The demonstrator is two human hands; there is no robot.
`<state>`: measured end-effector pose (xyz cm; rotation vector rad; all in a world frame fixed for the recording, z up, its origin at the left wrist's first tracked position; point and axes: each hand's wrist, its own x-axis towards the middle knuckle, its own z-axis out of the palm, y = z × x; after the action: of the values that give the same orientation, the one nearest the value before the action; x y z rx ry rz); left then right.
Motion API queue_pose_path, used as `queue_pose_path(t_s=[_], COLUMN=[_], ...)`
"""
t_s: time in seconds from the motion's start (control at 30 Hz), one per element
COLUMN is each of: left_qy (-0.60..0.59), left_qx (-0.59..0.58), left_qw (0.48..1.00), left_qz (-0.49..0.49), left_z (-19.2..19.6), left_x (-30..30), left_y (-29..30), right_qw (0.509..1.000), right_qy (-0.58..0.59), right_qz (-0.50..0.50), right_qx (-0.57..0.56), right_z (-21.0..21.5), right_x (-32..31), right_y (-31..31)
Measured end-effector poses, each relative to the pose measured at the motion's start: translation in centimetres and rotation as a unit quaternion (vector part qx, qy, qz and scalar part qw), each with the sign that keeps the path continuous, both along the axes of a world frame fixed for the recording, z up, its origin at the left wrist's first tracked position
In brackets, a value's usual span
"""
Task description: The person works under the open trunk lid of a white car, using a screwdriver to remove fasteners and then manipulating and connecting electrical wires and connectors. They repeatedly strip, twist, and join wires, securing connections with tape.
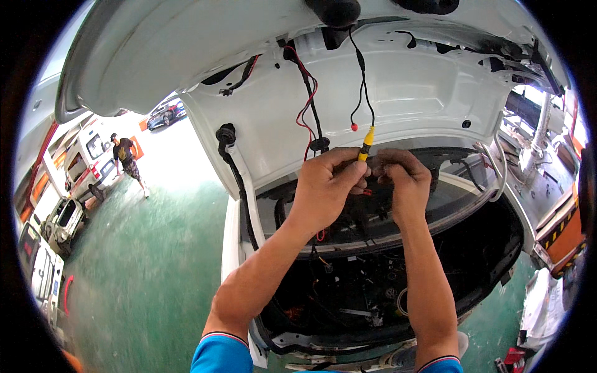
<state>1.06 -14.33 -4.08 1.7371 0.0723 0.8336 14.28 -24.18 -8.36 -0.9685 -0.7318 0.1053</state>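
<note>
- The raised hatch lid (398, 93) of a white car is smooth painted sheet metal, pressed into shallow panels with small round holes; its inner face curves overhead and fills the upper part of the view.
- A thin black cable (362, 74) hangs from a dark round fitting at the lid's top edge and ends in a small yellow plug (367, 142), a short cylinder with a darker tip.
- A side branch of that cable loops down to a tiny red cap (354, 127), which hangs free just left of the yellow plug.
- The left hand (323, 186) is closed, thumb and forefinger pinching the lower end of the yellow plug.
- The right hand (404, 180) is curled with its fingertips pressed together just beside the left hand; what it pinches is hidden behind the fingers.
- Both hands are held up below the lid's lower edge, in front of the dark rear window (460, 193).
- A red and black wire bundle (308, 99) runs down the lid's inner face to a round black grommet.
- A ribbed black rubber hose (231, 155) follows the lid's left edge.
- The open boot (485, 248) is a dark cavity holding loose wires and small metal parts, too dim to tell apart.
- The floor (143, 261) is glossy green; a person (127, 158) stands far off at the left by white vans.
</note>
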Motion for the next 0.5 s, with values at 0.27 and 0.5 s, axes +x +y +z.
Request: queue_pose_path(t_s=[0.27,0.5], left_qy=[-0.014,-0.037], left_qx=[0.137,0.276], left_qw=[0.986,0.944], left_qz=[0.1,0.175], left_z=[-0.6,-1.0], left_x=[0.4,0.8], left_y=[-0.4,0.0], right_qw=[0.965,0.953], right_qy=[-0.219,-0.228], right_qz=[-0.135,-0.169], right_qx=[-0.047,-0.106], right_z=[1.9,2.6], right_x=[-2.3,-2.4], right_y=[-0.8,-0.7])
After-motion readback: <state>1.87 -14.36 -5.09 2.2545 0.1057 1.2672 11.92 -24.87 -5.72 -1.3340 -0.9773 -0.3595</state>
